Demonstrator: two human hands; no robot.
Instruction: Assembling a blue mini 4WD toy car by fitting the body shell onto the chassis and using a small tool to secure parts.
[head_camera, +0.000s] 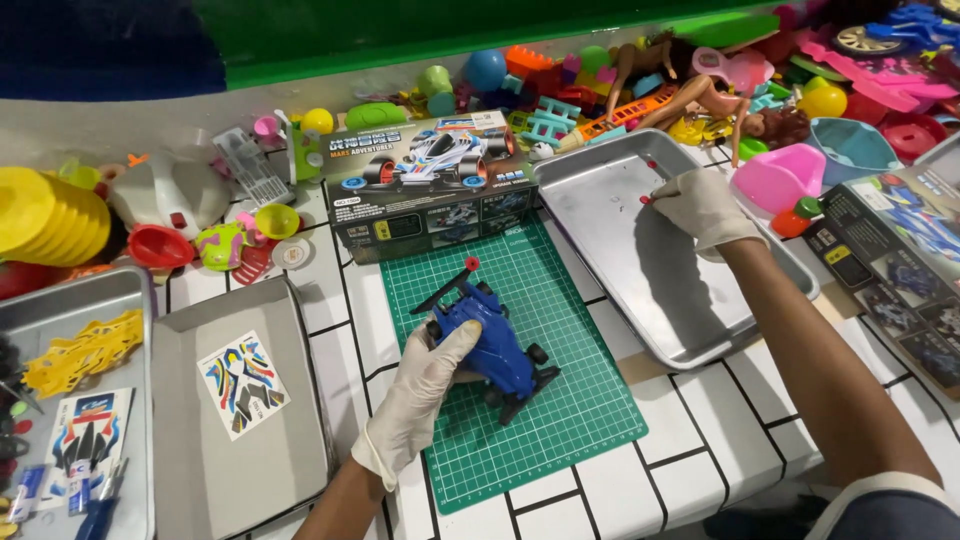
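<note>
A blue toy race car (497, 345) with black wheels rests on a green cutting mat (560, 400). My left hand (425, 385), in a white glove, grips the car's side. My right hand (703, 205), also gloved, reaches into a metal tray (620, 260) to the right of the mat and pinches a small red part (646, 199). Another tiny red piece (651, 164) lies in the tray near its far rim.
The toy car's printed box (430, 185) stands behind the mat. A grey tray with a sticker sheet (243, 385) lies at left, beside another tray (75, 420) holding yellow parts. A second box (900, 270) is at right. Mixed plastic toys (700, 80) crowd the back.
</note>
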